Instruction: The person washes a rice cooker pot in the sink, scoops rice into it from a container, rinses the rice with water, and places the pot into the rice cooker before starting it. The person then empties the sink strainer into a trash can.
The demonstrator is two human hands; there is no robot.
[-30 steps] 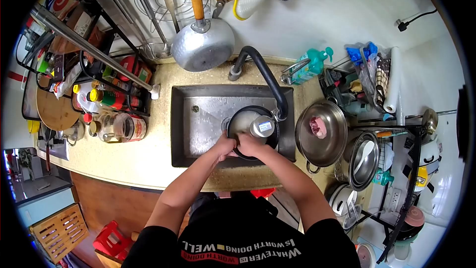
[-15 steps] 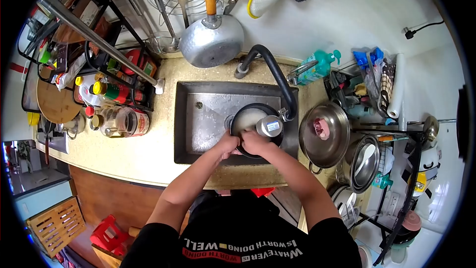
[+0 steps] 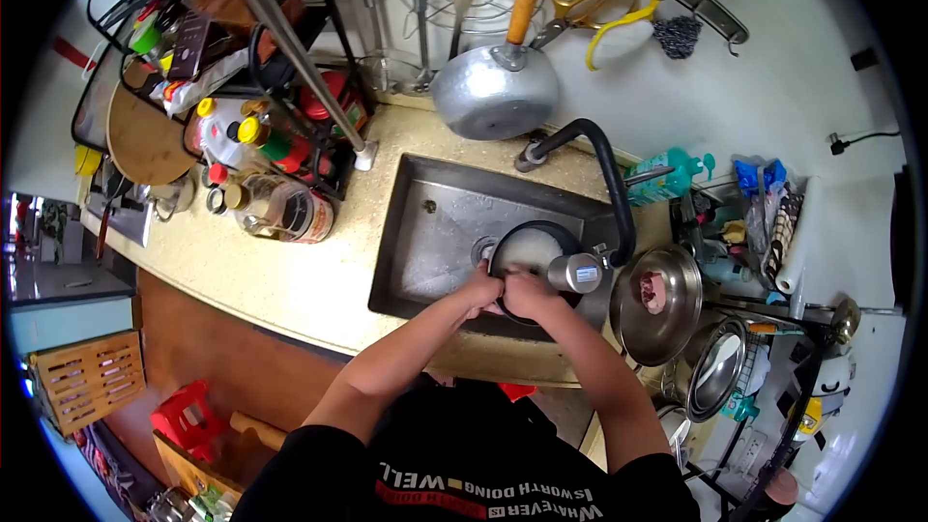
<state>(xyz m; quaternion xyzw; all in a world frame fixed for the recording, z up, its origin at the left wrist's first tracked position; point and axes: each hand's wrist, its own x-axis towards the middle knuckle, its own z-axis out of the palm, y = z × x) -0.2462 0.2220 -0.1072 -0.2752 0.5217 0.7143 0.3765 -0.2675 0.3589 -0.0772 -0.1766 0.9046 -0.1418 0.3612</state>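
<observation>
"What are your hands doing?"

"My left hand (image 3: 480, 292) is closed on the near left part of the rim of a dark pot (image 3: 550, 229). My right hand (image 3: 525, 293) is just beside it, reaching over the near rim with its fingers bent. I can't tell if those fingers hold anything; they're partly hidden and a bit blurred."

"And what's in the pot?"

"Something whitish and cloudy (image 3: 530, 249). The pot is in the right part of the sink (image 3: 435, 244), beside the drain, and the silver faucet head (image 3: 583, 273) covers some of its right side."

"Where's the faucet?"

"The black faucet (image 3: 619, 188) rises behind the sink's far edge and arches toward me."

"What's to your right?"

"A wide steel pan (image 3: 628, 317) on the table (image 3: 261, 280), off the sink's right edge, with a piece of meat (image 3: 653, 292) inside. Nearer me is a steel bowl (image 3: 720, 382) with a white spoon (image 3: 723, 356) in it. A green pump bottle (image 3: 664, 177) is near the sink's far right corner."

"And on the left?"

"Bottles and jars (image 3: 307, 216), left of the sink. A silver saucepan (image 3: 495, 92) hangs beyond the far edge."
</observation>
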